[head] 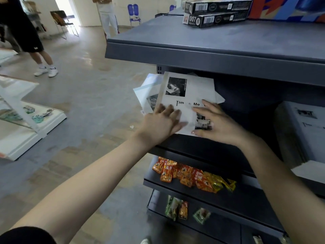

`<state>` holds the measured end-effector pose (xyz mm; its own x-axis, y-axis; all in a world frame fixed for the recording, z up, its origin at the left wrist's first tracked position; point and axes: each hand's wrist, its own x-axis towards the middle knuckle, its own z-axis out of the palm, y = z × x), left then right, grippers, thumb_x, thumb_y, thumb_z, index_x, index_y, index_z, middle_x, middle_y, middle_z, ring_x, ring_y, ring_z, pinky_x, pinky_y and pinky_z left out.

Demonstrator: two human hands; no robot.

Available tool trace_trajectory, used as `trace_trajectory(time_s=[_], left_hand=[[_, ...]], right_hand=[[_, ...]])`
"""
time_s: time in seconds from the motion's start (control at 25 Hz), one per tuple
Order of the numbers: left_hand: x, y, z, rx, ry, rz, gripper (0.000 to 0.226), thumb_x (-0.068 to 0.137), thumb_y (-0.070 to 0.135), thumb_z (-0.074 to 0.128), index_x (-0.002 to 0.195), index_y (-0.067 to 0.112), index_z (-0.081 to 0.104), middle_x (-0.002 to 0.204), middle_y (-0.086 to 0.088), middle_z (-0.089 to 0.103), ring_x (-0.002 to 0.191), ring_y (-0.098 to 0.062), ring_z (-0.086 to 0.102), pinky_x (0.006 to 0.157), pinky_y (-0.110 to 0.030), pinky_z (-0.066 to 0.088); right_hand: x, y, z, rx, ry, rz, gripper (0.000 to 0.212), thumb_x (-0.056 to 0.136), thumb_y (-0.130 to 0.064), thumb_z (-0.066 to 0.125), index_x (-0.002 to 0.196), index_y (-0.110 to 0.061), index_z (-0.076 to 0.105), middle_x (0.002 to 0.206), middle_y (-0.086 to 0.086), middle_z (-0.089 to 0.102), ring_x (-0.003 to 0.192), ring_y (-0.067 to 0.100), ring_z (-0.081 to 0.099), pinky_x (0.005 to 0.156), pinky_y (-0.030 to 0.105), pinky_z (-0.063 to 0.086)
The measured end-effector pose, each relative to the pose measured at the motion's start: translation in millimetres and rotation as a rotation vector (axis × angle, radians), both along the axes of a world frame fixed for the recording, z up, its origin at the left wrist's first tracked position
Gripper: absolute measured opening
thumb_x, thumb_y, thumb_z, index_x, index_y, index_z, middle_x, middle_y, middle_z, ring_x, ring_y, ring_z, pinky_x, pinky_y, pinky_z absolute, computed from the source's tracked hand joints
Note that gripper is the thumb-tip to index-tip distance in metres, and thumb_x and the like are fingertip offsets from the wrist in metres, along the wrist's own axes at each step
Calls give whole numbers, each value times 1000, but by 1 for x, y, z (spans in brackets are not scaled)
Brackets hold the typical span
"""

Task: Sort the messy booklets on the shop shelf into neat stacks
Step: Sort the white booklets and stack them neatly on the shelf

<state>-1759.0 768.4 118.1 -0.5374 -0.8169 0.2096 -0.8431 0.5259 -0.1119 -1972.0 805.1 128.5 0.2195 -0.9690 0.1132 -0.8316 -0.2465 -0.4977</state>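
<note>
Pressing on the white top booklet (pixel 190 88): left hand (pixel 163 124) rests on its near-left corner, fingers lightly bent, nothing gripped; right hand (pixel 218 122) lies flat, fingers spread, on the near-right part. Booklet tops a skewed pile (pixel 146 92) at the left end of the dark grey shelf (pixel 193 148). Second stack (pixel 302 127) to the right. Orange snack packets (pixel 184 173) one shelf below; black boxes (pixel 216 13) on top. Pale floor (pixel 88 88) left, a person in black shorts (pixel 29 36) standing far left.

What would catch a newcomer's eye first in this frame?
The left hand and right hand press on a white "Tim & Me" booklet topping a messy pile on the second level of the dark shelf unit. Orange snack packets lie one level below; black "007" boxes sit on top.
</note>
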Motion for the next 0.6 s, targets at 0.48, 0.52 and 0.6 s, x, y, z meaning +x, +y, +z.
trace_trajectory(time_s=[0.48, 0.52, 0.6], left_hand=[[-4, -6, -16, -30, 95, -112, 80, 78, 70, 31, 141, 21, 37, 148, -7, 37, 134, -37, 31, 99, -57, 39], [-8, -3, -16, -66, 130, -136, 79, 77, 70, 30, 136, 20, 45, 143, -8, 44, 129, -37, 39, 92, -57, 44], [-18, 4, -14, -102, 194, -139, 77, 75, 70, 34, 129, 19, 54, 136, -9, 51, 119, -39, 47, 82, -58, 48]], right_hand=[[0, -4, -36, -190, 116, -74, 71, 73, -47, 68, 138, -39, 40, 157, -1, 12, 143, 34, -8, 113, 56, 21], [-5, -1, -37, -225, 67, -72, 70, 69, -51, 66, 135, -38, 46, 156, -1, 18, 143, 36, 0, 111, 58, 24], [-18, 4, -39, -289, 7, -64, 70, 64, -58, 61, 129, -34, 54, 152, 2, 29, 140, 39, 18, 105, 61, 32]])
